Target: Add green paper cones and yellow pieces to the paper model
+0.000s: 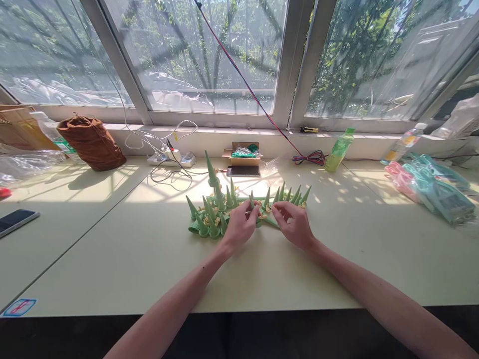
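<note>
Green plastic cones stand in a group on the pale table, several of them at the left (214, 229) and several more at the right (292, 195). A taller green stack with a pointed top (211, 172) rises behind the left ones. My left hand (241, 223) is closed around a green cone (251, 198), whose tip shows above the fingers. My right hand (294, 223) is pinched just to the right of it; its fingertips are near small yellow pieces (268, 209), and what they grip is too small to make out. More yellow bits lie among the cones.
Behind the cones are a dark phone (243, 171) and an open cardboard box (244, 160). A green bottle (340, 149) and coiled wire (310, 158) stand farther right, near bagged items (437, 187). Leftward are cables (172, 172), a brown bag (92, 142) and another phone (17, 221).
</note>
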Demonstrator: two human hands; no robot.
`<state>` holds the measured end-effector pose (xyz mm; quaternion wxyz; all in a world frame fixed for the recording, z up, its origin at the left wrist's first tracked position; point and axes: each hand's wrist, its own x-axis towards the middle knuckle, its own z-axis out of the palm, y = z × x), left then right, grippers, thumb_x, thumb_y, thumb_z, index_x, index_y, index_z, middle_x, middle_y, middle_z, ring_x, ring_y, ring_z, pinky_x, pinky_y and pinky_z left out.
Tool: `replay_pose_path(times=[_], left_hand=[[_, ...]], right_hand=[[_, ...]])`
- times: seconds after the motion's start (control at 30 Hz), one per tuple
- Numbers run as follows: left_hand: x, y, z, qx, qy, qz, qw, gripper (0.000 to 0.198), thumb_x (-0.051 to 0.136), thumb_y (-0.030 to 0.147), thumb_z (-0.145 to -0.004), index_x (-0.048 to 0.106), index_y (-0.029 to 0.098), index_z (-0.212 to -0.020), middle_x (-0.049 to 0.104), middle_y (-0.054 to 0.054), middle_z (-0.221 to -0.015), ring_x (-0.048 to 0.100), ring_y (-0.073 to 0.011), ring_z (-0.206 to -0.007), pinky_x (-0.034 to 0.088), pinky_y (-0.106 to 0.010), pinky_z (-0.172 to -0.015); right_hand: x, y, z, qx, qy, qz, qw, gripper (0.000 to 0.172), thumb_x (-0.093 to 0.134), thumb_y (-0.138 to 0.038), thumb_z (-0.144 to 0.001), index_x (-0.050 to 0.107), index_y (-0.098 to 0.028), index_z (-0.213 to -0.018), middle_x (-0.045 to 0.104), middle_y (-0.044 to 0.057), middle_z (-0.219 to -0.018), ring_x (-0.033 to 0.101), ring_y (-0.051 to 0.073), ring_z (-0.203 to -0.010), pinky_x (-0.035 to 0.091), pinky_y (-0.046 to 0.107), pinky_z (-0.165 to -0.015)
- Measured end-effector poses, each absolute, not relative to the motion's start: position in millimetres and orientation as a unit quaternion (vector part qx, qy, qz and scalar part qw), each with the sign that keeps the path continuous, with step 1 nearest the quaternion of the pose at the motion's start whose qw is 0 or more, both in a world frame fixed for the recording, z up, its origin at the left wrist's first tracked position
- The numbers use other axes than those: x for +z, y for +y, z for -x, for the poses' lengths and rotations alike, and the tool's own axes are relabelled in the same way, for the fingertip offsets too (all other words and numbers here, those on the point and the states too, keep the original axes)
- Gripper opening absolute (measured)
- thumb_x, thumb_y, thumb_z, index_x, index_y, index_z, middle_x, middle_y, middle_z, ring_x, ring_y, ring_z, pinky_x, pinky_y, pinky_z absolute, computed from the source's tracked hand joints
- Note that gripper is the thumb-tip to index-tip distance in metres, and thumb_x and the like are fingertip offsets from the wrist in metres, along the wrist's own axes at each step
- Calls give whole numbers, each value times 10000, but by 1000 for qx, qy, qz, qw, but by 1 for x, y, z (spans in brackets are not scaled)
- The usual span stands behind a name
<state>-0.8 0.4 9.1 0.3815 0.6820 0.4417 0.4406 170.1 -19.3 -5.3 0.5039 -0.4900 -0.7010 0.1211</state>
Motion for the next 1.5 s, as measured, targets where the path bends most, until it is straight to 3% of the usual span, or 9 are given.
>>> replay_pose_path(times=[0.43, 0.97, 1.5], left_hand=[[10, 1, 1, 453, 445, -666, 391, 263, 519, 396, -897, 616, 153, -920, 658, -45, -790, 514, -93, -496, 395, -213, -438], [12, -2, 1, 464, 430, -680, 371, 243, 514, 371, -910, 609, 148, -923, 525, 15, -655, 394, -61, -464, 318, -192, -436], [8, -3, 1, 459, 403, -725, 318, 216, 498, 338, -928, 597, 148, -954, 546, 11, -682, 386, -55, -467, 280, -186, -440]], right_hand=[[-8, -19, -170, 151, -720, 466, 491, 182, 544, -321, -910, 657, -181, -884, 673, 29, -755, 549, 118, -566, 451, 238, -531], [-11, -17, -171, 190, -753, 409, 479, 169, 584, -319, -917, 669, -188, -982, 662, 40, -783, 548, 114, -564, 460, 237, -516], [-14, -14, -172, 190, -755, 428, 460, 220, 540, -367, -934, 643, -177, -893, 615, 16, -661, 516, 119, -543, 427, 246, -535]])
